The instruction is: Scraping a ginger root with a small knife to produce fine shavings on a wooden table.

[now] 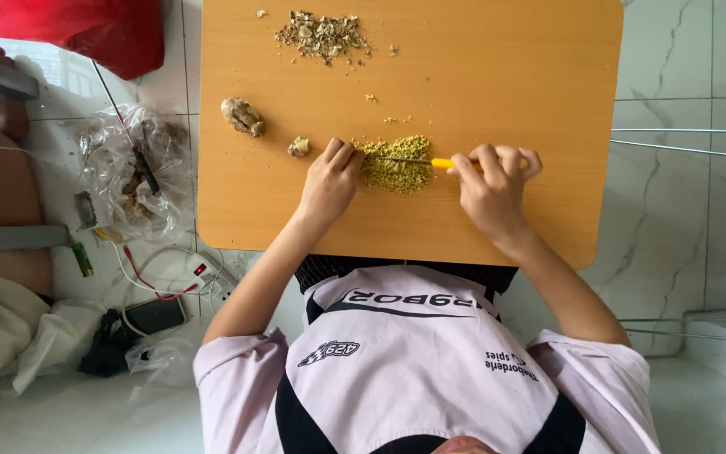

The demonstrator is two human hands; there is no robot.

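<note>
Your wooden table (481, 59) fills the far half of the view. A heap of finely chopped yellow-green bits (397, 165) lies near its near edge, between your hands. Your right hand (491, 187) is closed around the yellow handle of a knife (418, 161) lying across the heap. Your left hand (329, 181) presses curled fingertips on the blade's tip. A whole ginger piece (243, 116) sits left.

A home: marble floor tiles (682, 76), low wooden table (506, 50), power strip (199, 271).
</note>
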